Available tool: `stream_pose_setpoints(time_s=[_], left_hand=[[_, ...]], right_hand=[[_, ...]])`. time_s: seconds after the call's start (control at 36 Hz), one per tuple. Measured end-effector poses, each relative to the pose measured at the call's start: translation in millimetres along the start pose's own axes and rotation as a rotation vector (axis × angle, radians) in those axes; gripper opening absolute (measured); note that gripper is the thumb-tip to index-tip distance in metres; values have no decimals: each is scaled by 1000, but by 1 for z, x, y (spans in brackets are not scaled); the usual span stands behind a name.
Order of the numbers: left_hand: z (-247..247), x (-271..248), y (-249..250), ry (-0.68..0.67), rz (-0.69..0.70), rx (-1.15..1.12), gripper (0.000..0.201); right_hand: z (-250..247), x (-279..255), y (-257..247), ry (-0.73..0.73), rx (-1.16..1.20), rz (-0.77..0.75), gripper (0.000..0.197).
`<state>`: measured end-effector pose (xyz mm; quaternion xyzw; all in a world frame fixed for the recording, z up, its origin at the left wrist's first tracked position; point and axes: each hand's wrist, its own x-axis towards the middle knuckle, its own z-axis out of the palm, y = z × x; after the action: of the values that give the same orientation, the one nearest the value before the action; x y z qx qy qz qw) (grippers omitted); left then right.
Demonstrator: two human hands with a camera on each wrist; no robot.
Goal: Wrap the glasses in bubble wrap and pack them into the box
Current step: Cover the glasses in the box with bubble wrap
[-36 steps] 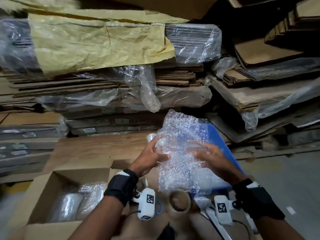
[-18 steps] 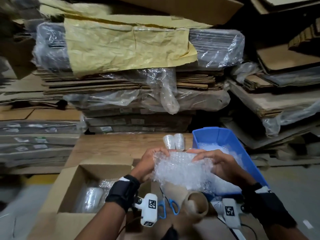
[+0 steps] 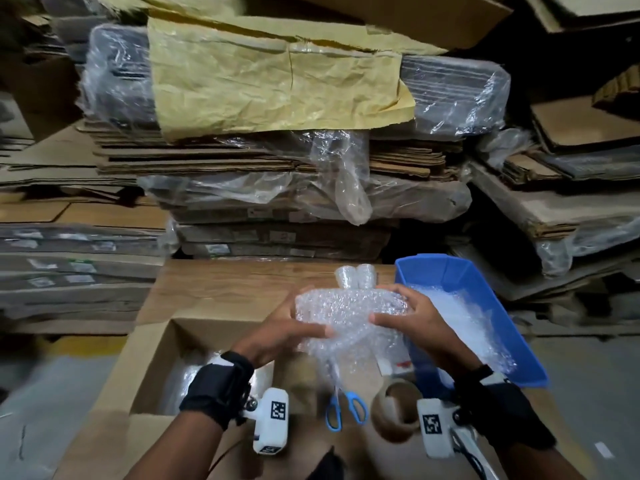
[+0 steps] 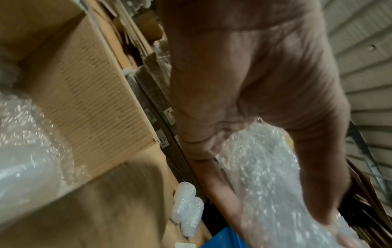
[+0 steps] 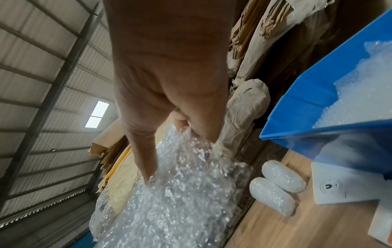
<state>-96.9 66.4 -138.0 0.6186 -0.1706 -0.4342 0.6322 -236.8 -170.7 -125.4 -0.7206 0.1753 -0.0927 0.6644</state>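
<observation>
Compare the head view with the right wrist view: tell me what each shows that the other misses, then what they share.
Only the head view shows the left hand, the open cardboard box, the scissors and the tape roll. Only the right wrist view shows the corrugated roof with its skylight. Both show the right hand gripping the bubble wrap bundle, the blue bin and two wrapped glasses on the table.

I see my left hand (image 3: 277,336) and right hand (image 3: 412,315) raised side by side in front of me, forearms angled inward with black wrist straps (image 3: 216,389), fingers curled and thumbs pressed around the bubble wrap bundle (image 3: 346,313) between them.
</observation>
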Motion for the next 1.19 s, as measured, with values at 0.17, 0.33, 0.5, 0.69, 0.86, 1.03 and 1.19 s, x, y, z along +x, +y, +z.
stream_pose_setpoints(time_s=[0.17,0.33,0.5,0.69,0.86,1.03,1.19], left_hand=[[-8,-8,-6,71,-33,13,68],[-18,-18,-5,38,19,-124,43],[-39,-29,-11,45,45,-257,31],[-62,-45,-10,81,109,-218,41],[-87,-65,-9,92,164,-112,49],[-115,-89,-7,161,145,-80,49],[-151,-103,-25,229,43,-85,30]], right_hand=[[21,1,1,-28,88,34,46],[45,-1,3,-113,101,69,41],[59,0,1,-177,75,-32,29],[74,9,-4,-433,105,18,48],[100,22,-25,-477,-104,70,39],[135,60,-37,-587,-370,-13,39],[187,98,-45,-543,-760,-122,53]])
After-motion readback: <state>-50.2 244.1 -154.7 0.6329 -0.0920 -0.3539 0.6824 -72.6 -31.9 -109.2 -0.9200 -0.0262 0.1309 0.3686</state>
